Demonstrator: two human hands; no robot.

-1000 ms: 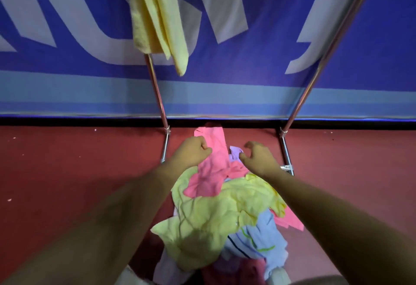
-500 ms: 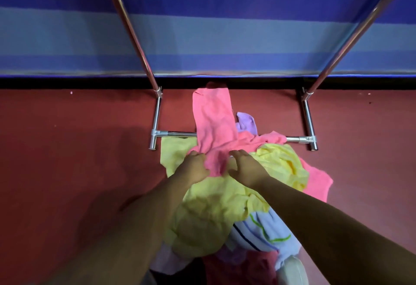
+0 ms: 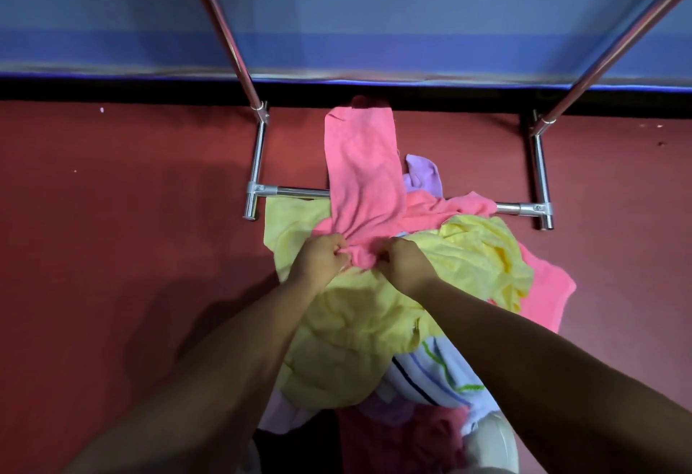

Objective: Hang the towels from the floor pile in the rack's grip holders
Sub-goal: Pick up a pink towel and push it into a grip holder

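Reaching down over the floor pile, you have a striped white towel (image 3: 442, 372) nearest you, with crumpled yellow towels (image 3: 359, 323) beyond it. Your left hand (image 3: 318, 260) and right hand (image 3: 406, 262) are both pinched closed on the near edge of a soft pink towel (image 3: 361, 181), bunching it. That pink towel lies stretched away across the rack's chrome base bar (image 3: 296, 192), a lilac cloth (image 3: 421, 172) beside it. Two shiny rack poles (image 3: 224, 28) slant up before a blue banner (image 3: 412, 5); the floor (image 3: 112, 211) is dull red.

Single head-worn wide-angle view, looking steeply down and forward, close over the floor (image 3: 112, 249), facing the wall (image 3: 374, 5)
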